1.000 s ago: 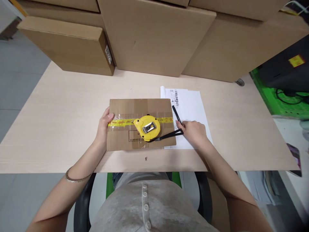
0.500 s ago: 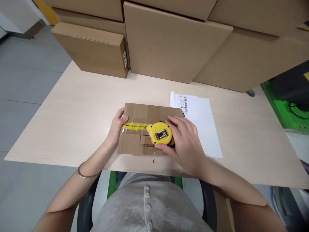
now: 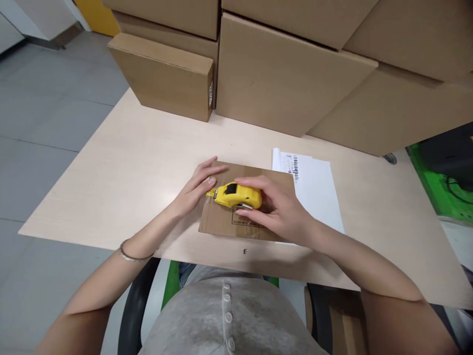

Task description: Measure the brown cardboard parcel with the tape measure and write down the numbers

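Observation:
A yellow tape measure is held in my right hand, thumb on the near side and fingers over the far side. The case stands on its edge above a flat brown cardboard box, its black button upward. Only a short bit of yellow blade sticks out at its left end. My left hand lies at the left edge of the box, fingers stretched out over its far left corner. The left thumb tip is right beside the blade's end; whether it presses on it I cannot tell.
White printed sheets lie partly under the box on its right. Large cardboard boxes are stacked along the back of the pale table. A smaller carton stands at the back left. Dark equipment sits at the far right.
The tape measure has turned from lying flat to standing on edge and moved toward my left hand. Its drawn-out blade has shortened. My left fingers have stretched out. The view has shifted.

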Demonstrator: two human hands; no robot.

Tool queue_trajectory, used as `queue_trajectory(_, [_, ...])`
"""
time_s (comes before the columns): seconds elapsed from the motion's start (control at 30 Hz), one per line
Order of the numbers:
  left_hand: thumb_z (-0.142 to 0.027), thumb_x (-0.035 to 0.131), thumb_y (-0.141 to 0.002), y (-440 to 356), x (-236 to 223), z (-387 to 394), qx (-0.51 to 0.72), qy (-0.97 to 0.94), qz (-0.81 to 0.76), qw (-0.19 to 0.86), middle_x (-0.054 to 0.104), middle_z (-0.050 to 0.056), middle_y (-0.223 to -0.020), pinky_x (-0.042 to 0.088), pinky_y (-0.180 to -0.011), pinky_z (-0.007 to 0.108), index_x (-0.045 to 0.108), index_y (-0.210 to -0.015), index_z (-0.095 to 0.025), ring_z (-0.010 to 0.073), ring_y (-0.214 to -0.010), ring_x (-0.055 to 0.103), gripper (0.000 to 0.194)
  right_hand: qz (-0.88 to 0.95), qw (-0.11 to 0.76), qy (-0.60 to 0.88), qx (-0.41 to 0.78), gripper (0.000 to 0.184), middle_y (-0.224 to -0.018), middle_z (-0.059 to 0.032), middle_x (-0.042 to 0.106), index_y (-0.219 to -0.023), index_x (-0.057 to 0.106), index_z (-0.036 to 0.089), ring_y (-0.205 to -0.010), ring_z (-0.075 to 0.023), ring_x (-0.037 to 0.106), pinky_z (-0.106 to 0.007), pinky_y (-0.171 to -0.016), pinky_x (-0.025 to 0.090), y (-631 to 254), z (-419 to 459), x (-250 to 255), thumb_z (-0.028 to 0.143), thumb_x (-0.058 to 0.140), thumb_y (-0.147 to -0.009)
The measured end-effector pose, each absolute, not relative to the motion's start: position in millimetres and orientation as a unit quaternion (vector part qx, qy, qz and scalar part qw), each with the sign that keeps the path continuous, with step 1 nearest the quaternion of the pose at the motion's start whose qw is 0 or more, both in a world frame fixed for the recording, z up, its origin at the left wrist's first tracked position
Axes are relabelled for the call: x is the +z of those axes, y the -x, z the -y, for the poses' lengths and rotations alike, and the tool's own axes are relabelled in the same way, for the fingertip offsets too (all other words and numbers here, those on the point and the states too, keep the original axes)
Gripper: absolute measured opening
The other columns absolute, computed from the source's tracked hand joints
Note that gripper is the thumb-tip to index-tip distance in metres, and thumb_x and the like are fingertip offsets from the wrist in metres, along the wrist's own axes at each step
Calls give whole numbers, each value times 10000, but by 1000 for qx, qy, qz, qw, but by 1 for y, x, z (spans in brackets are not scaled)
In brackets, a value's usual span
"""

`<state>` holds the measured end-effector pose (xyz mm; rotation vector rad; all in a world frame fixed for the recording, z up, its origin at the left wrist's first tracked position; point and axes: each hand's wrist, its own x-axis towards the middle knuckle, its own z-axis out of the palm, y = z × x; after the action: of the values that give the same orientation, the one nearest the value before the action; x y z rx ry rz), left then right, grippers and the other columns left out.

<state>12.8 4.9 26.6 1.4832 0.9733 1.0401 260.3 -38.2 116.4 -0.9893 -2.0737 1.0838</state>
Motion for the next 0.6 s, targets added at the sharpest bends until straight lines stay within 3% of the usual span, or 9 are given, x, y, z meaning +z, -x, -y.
queue_trajectory(0.13, [-705, 285, -1043, -11, 22, -9, 428, -591, -341, 592, 583, 25, -1577, 234, -1348, 532, 764, -1249, -321, 306, -1624, 307, 647, 856, 252, 296, 340, 452, -1435, -71, 676, -1471, 558, 315, -1279, -232, 676, -437, -1081, 579, -243, 18, 120, 190, 590, -1037])
queue_trajectory(0.23, [-756, 209, -1023, -10, 17, -11, 430, -594, -313, 603, 637, 20, -1503, 223, -1356, 538, 761, -1245, -327, 305, -1637, 276, 733, 868, 254, 281, 322, 486, -1437, -54, 687, -1473, 575, 317, -1257, -210, 690, -387, -1051, 588, -236, 14, 117, 146, 580, -1018])
queue_trajectory(0.37, [-707, 264, -1049, -4, 12, -12, 426, -636, -301, 568, 598, 4, -1523, 193, -1364, 541, 725, -1313, -390, 295, -1640, 251, 619, 867, 238, 304, 314, 500, -1365, -43, 734, -1466, 605, 340, -1140, -207, 738, -366, -971, 612, -245, 16, 120, 157, 610, -1000])
queue_trajectory(0.47, [-607, 479, -1039, 1, 14, -13, 404, -685, -298, 528, 581, 29, -1525, 175, -1358, 571, 673, -1389, -411, 322, -1611, 284, 446, 861, 222, 340, 308, 524, -1280, -41, 771, -1465, 624, 333, -1049, -197, 761, -332, -891, 628, -270, 22, 128, 142, 646, -977])
queue_trajectory(0.6, [-531, 612, -996, 4, 16, -15, 386, -701, -294, 522, 563, 70, -1503, 218, -1327, 632, 651, -1414, -398, 370, -1568, 319, 440, 850, 222, 377, 294, 547, -1307, -29, 777, -1452, 651, 371, -1108, -230, 765, -367, -922, 634, -329, 33, 132, 163, 704, -949])
